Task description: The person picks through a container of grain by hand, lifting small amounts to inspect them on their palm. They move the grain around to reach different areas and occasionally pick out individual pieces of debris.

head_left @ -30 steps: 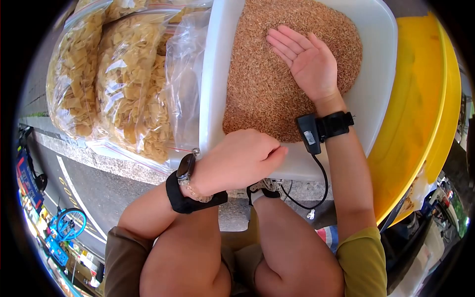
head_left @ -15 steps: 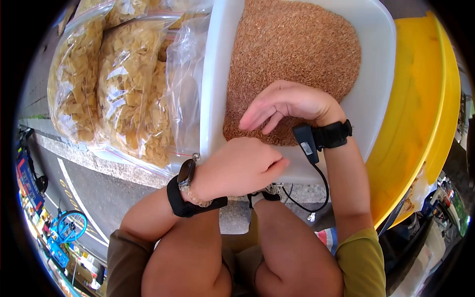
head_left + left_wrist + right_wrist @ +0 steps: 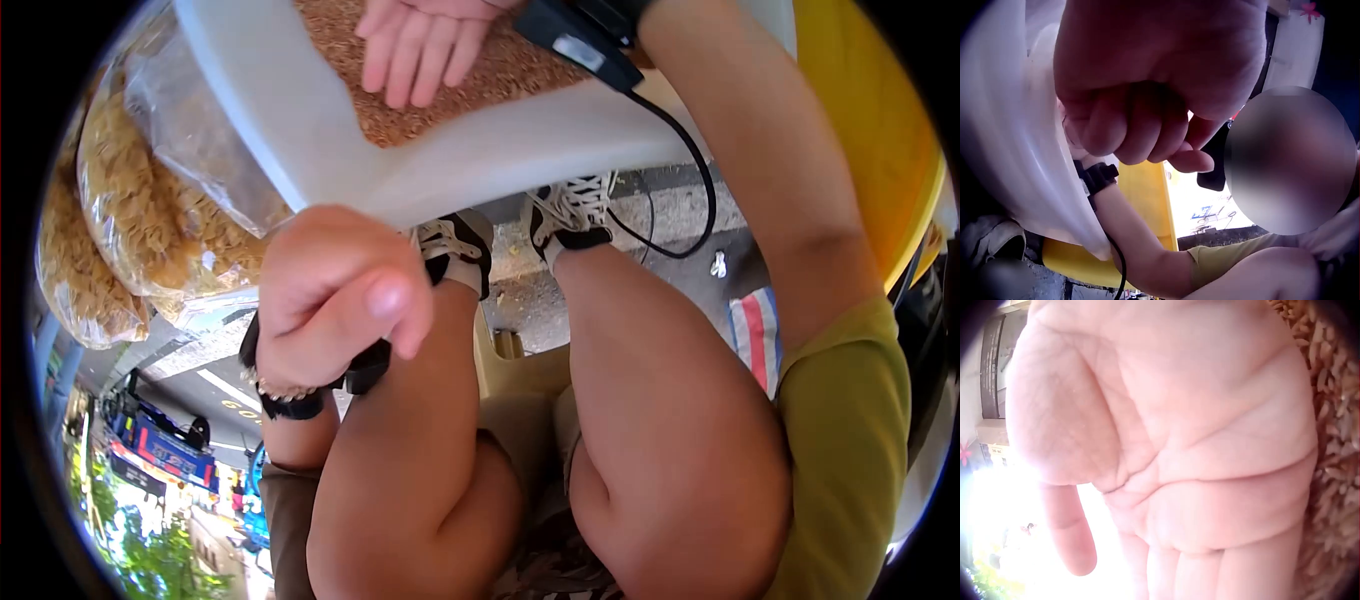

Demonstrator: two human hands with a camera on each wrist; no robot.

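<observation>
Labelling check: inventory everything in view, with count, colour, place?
Grain: one heap, reddish brown, in tub
Tub: 1, white, top
Container: 1, yellow, right
Filled bags: 2+, clear, tan flakes inside, left
Plastic sheet: 1, clear, beside bags
Shoes: 2, black and white, below tub
Cable: 1, black, right wrist
Striped cloth: 1, red-white-blue, right
Seat: 1, beige, between legs
Street items: several, mixed, lower left
Wrist devices: 2, black, wrists
Sleeves: 2, olive, elbows
Legs: 2, bare, centre
Left hand: 1, bare, left
Right hand: 1, bare, over grain
</observation>
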